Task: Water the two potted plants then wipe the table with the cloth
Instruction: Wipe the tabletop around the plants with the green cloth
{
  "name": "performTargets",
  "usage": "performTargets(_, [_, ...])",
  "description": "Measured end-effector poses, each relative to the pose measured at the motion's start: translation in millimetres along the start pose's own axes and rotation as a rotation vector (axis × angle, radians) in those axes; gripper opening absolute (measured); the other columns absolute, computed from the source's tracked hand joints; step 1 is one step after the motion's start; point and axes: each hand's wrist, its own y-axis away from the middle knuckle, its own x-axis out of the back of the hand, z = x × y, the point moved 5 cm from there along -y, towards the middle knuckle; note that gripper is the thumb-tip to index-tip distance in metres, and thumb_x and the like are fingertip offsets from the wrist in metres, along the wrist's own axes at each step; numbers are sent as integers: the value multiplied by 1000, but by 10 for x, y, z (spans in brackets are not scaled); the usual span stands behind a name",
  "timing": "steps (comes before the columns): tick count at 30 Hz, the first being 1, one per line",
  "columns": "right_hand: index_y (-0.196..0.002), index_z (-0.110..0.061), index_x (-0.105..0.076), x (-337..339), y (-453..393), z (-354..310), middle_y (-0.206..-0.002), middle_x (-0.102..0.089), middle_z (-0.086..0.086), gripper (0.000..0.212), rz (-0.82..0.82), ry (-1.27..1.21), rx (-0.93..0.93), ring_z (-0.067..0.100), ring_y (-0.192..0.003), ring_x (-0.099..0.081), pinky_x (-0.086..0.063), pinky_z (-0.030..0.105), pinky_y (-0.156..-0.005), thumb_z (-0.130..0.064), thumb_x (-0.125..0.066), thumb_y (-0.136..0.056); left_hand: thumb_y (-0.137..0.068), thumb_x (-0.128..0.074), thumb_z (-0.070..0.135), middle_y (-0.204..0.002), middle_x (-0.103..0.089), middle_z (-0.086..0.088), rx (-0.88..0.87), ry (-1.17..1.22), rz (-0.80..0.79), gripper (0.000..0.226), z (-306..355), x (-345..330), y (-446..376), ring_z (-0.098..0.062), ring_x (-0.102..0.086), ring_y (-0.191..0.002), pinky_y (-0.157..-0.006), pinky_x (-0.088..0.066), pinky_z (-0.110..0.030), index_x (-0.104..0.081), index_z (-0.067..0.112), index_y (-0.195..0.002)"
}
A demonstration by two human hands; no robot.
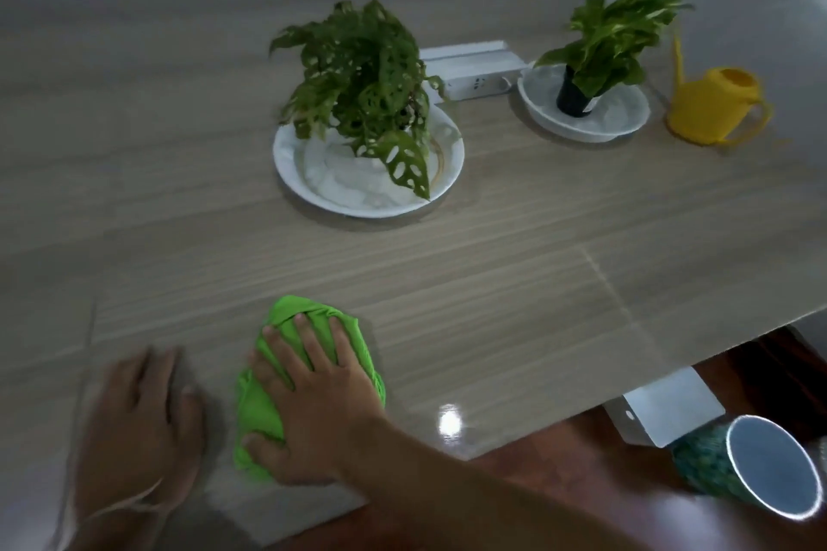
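My right hand (313, 394) presses flat on a bunched green cloth (262, 409) on the wooden table (492, 282), near its front edge. My left hand (138, 421) lies flat on the table just left of the cloth, fingers apart, holding nothing. A leafy plant with holed leaves (362, 72) stands in a white dish (286, 161) at the table's middle. A smaller plant in a black pot (577, 94) stands in another white dish (626, 121) at the back right. A yellow watering can (711, 107) sits right of it.
A white power strip (474, 81) lies between the two dishes at the back. Below the table's right edge stands a green patterned bin (734, 465) on a reddish floor, next to a white bracket (671, 407). A wall runs behind the table.
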Motion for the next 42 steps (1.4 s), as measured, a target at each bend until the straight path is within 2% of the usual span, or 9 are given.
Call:
performTargets(3, [-160,-23,-21,-6,-218,-145,-171,-9,5,87,-3,41,175,36,-157,3,4,64,-120,-71,-38,-90,-95,-31,38,-139,-52,-30,34,-35,18,64,105,56,36,-47,-46,-130,-110,-39,-55,-54,-7,-135])
performTargets(5, [-159,-25,-24,-19,-327,-192,-170,-15,5,87,1,71,285,36,-157,-4,-1,64,-120,-72,-37,-88,-96,-28,39,-142,-52,-27,71,-33,-32,65,30,7,7,-43,-46,-133,-112,-38,-52,-53,-5,-137])
performTargets(9, [-159,-27,-28,7,-472,-213,-169,-20,2,87,31,78,397,32,-157,-8,-3,60,-123,-75,-37,-87,-98,-28,33,-144,-51,-22,59,-44,-5,59,-62,-15,34,-40,-43,-137,-114,-37,-52,-52,0,-140])
performTargets(13, [-158,-31,-30,59,-607,-232,-169,-21,1,83,55,50,335,26,-157,-11,-5,55,-125,-73,-37,-87,-95,-31,29,-143,-52,-20,66,-38,14,56,-19,56,39,-37,-46,-136,-112,-40,-51,-53,1,-139])
performTargets(18, [-160,-32,-25,87,-719,-260,-170,-15,-1,79,105,-28,49,20,-158,-4,4,50,-126,-71,-25,-91,-92,-35,27,-141,-52,-20,80,22,15,54,-20,92,46,-38,-50,-131,-107,-43,-53,-56,2,-135])
performTargets(22, [-161,-30,-20,34,-584,-340,-171,-10,1,77,79,-17,-70,25,-158,-1,3,54,-124,-67,-19,-94,-91,-34,28,-143,-50,-20,98,35,3,55,5,121,60,-37,-47,-134,-110,-40,-51,-55,4,-135])
performTargets(28, [-159,-26,-32,-47,-109,-399,-168,-24,4,75,78,13,70,30,-156,-13,-10,58,-123,-66,-30,-95,-90,-38,26,-146,-50,-21,110,62,-7,56,-26,80,61,-38,-44,-139,-114,-37,-51,-54,1,-137])
performTargets(35, [-158,-26,-32,-34,-139,-361,-168,-23,3,83,34,42,187,31,-156,-14,-11,61,-122,-74,-34,-91,-90,-39,25,-141,-54,-24,97,60,50,54,-42,41,39,-41,-49,-134,-108,-42,-55,-58,-1,-133])
performTargets(42, [-159,-31,-27,99,-493,-242,-169,-20,0,83,64,59,321,26,-157,-11,-7,56,-124,-75,-36,-90,-87,-41,23,-140,-53,-23,59,60,95,54,-67,28,30,-41,-48,-132,-106,-44,-55,-57,0,-133])
